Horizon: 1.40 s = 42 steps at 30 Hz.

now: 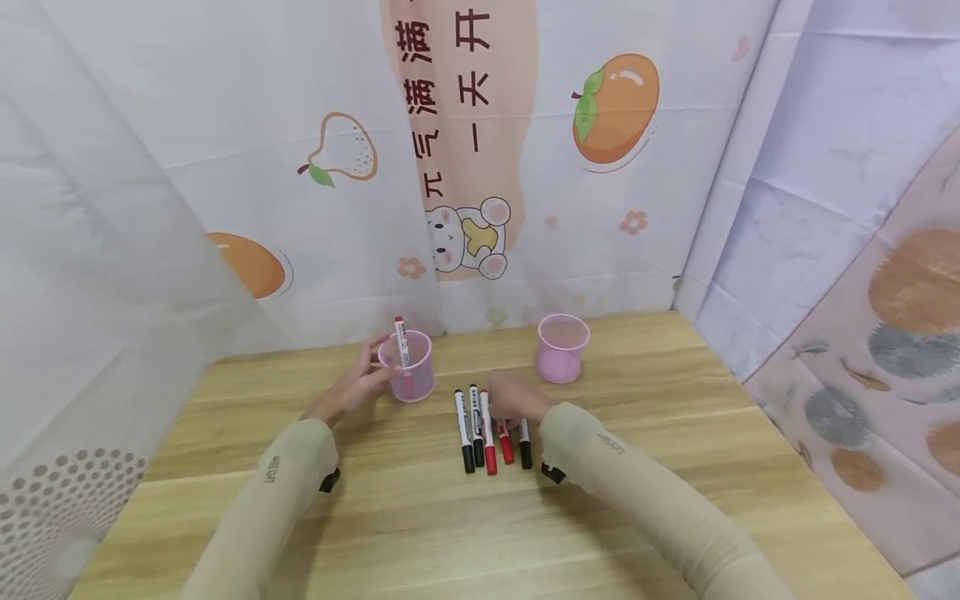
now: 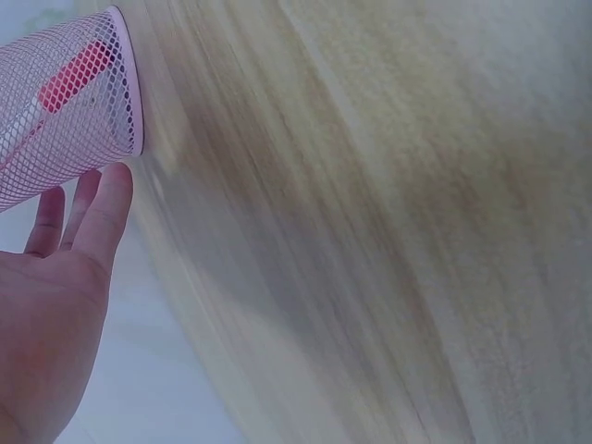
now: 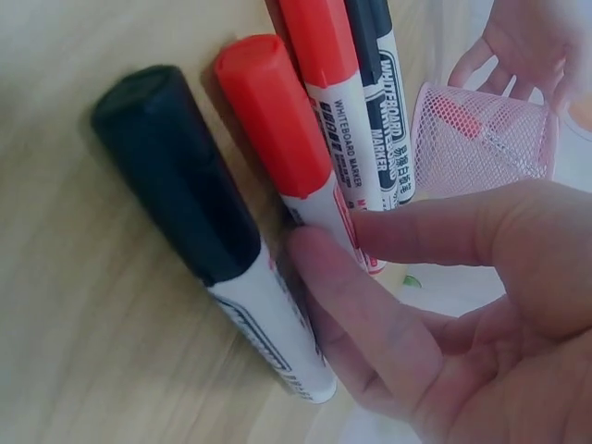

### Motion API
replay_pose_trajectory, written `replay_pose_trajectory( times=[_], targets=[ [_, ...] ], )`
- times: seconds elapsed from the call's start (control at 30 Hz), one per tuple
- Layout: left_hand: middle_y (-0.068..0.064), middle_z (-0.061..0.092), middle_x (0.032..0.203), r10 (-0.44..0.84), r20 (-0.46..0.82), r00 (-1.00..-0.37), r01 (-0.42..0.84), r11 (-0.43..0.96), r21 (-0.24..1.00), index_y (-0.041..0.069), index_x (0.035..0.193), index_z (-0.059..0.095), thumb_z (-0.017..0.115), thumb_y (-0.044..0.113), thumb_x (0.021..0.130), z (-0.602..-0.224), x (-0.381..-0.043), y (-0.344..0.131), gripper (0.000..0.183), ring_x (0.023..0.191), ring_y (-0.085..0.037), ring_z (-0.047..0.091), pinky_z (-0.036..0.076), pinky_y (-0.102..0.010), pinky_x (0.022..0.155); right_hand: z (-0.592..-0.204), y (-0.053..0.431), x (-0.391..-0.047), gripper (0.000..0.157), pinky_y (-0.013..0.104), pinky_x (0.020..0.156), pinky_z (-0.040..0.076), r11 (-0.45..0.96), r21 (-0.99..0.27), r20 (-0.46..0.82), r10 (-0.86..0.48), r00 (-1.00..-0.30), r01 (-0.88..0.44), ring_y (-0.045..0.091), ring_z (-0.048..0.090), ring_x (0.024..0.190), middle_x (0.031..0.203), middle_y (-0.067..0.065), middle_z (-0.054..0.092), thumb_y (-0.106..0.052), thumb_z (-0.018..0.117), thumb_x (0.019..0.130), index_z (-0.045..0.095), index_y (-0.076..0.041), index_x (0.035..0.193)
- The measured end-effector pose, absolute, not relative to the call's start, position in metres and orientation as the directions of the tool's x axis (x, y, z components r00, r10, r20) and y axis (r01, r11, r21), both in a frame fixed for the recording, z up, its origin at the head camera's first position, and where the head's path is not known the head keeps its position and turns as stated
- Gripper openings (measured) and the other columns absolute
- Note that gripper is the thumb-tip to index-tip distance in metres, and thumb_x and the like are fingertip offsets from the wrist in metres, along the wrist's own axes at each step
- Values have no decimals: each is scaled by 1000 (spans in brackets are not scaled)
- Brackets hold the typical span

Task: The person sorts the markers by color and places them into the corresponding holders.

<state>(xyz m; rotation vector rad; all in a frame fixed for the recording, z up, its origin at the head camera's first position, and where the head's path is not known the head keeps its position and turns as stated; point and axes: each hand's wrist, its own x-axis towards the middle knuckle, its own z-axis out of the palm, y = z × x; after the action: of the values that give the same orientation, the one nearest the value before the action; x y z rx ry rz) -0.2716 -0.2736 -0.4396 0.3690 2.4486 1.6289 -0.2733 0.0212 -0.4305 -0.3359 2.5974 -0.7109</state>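
A pink mesh pen cup (image 1: 414, 385) stands at the back left with one red-capped whiteboard marker (image 1: 402, 340) upright in it, cap down. At its left side my left hand (image 1: 362, 385) touches the mesh, with its fingers fairly straight and spread. My right hand (image 1: 517, 397) is over a row of whiteboard markers. In the right wrist view, its thumb and a finger pinch the white barrel of a red marker (image 3: 282, 116). To one side of that lies a black marker (image 3: 180, 176); on the other are another red marker (image 3: 324, 46) and two black ones.
A second pink mesh cup (image 1: 558, 362) stands at the back right, beyond my right hand. The wooden table (image 1: 420, 533) meets a printed curtain (image 1: 337, 250) along its back edge. More hanging cloth (image 1: 847, 333) borders the right side.
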Motion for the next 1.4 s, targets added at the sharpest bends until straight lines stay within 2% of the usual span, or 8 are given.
replay_pose_trajectory(
  times=[0.23,0.47,0.6,0.87,1.07,1.4],
  targets=[
    [-29,34,145,284,-14,-959,97,373,923,16,160,9,60,33,102,-442,-274,-268,79,127,-45,46,43,-59,108,-426,24,-272,19,31,52,60,861,-493,-334,-319,-887,-124,23,69,56,72,12,64,15,57,85,58,-2,76],
    [-34,32,145,296,15,-955,121,343,932,10,160,6,58,24,103,-442,-271,-271,78,126,-48,44,43,-60,107,-426,19,-274,16,29,51,60,874,-476,-363,-299,-883,-101,22,69,56,73,13,64,14,58,84,61,-1,78],
    [-34,32,145,298,18,-954,122,336,934,10,160,7,58,23,103,-443,-271,-271,78,125,-48,45,44,-59,107,-427,18,-274,14,29,50,59,879,-468,-371,-285,-884,-87,22,69,55,74,13,63,14,58,85,60,0,82],
    [-33,32,145,294,-2,-956,104,344,933,12,160,6,58,26,103,-442,-273,-271,78,127,-48,44,42,-60,108,-425,17,-275,14,28,50,59,893,-442,-363,-265,-893,-85,21,69,54,72,12,64,11,58,87,61,-1,79],
    [-33,32,146,289,-16,-957,89,347,934,14,160,6,58,26,103,-441,-271,-271,79,127,-47,44,41,-60,109,-428,17,-277,8,28,50,59,896,-439,-364,-242,-899,-63,21,69,55,76,14,63,9,61,88,59,1,89],
    [-34,32,145,287,1,-958,107,353,929,11,160,7,58,25,102,-439,-270,-270,78,125,-47,45,43,-60,107,-430,20,-278,17,31,51,60,870,-490,-360,-258,-897,-54,22,69,55,77,14,63,7,67,85,56,1,97]
  ],
)
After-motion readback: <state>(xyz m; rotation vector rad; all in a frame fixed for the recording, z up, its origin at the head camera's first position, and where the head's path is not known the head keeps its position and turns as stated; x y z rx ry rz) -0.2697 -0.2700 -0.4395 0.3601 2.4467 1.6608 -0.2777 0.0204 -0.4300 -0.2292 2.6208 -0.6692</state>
